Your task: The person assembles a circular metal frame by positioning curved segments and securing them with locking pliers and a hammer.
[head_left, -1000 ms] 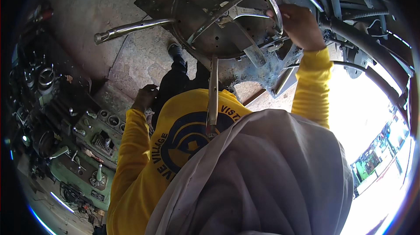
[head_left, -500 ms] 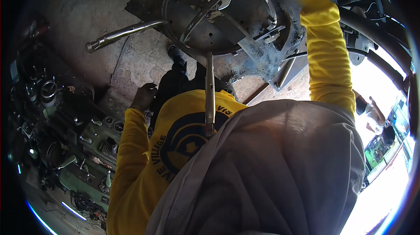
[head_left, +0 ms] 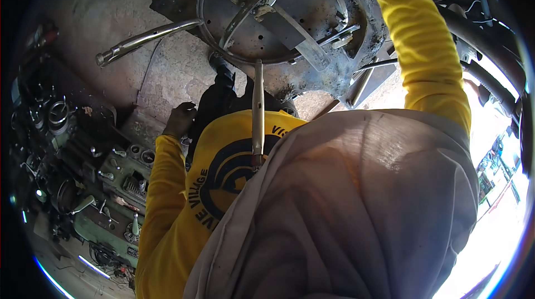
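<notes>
My left hand hangs low beside my dark trouser leg, its back toward the view. Its fingers bend away and are mostly hidden, so I cannot make out whether they hold anything. My right arm, in a yellow sleeve, stretches past the upper edge, and the hand is out of sight. Nearest to that arm is a large round metal ring over dark steel plates with holes. A silver metal tube sticks out to its left, and another tube points toward my chest. A flat metal strip lies slanted across the ring.
Green machinery with levers and knobs stands at the lower left. Thick dark hoses run along the right side, near a bright opening. Concrete floor shows at the upper left. Grey-brown cloth covers much of the foreground.
My right hand, blurred at the upper edge before, has moved out of the picture. The ring and tubes appear slightly farther left and higher. The person at the right no longer shows clearly.
</notes>
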### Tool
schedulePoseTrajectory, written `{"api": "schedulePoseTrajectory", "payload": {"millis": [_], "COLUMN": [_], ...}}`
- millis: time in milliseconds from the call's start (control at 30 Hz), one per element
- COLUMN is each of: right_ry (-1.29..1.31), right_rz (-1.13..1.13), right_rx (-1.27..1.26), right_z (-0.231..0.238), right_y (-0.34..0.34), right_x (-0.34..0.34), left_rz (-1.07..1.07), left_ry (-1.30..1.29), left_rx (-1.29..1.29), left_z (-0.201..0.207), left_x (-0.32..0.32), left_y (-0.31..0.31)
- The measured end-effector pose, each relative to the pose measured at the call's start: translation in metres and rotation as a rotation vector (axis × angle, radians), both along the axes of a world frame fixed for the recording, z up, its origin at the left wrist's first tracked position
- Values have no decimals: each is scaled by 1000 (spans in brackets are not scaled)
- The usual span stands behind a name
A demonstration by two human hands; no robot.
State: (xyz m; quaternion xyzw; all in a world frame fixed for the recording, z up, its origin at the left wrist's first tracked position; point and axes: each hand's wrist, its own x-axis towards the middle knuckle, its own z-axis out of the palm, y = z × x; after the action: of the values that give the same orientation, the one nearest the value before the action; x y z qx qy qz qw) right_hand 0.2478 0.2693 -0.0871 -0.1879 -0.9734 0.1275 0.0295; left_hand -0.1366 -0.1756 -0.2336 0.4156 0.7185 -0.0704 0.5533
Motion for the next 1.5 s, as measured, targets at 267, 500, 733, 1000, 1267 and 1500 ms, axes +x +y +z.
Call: {"api": "schedulePoseTrajectory", "payload": {"millis": [267, 500, 733, 1000, 1267, 1500], "right_ry": [125, 226, 284, 121, 153, 133], "right_rz": [-105, -508, -401, -122, 38, -97], "right_rx": [371, -209, -437, -233, -93, -79], "right_z": [-11, -8, 24, 27, 29, 27], "right_y": [-104, -109, -75, -37, -31, -45], "right_x": [80, 88, 71, 50, 46, 50], "left_rz": [326, 270, 186, 237, 16, 244], "left_ry": [-10, -48, -32, -46, -29, -36], "left_rx": [-104, -54, -57, -78, 56, -112], "left_z": [0, -10, 5, 14, -6, 2], "left_x": [5, -3, -3, 5, -6, 5], "left_y": [-12, -11, -3, 8, -14, -6]}}
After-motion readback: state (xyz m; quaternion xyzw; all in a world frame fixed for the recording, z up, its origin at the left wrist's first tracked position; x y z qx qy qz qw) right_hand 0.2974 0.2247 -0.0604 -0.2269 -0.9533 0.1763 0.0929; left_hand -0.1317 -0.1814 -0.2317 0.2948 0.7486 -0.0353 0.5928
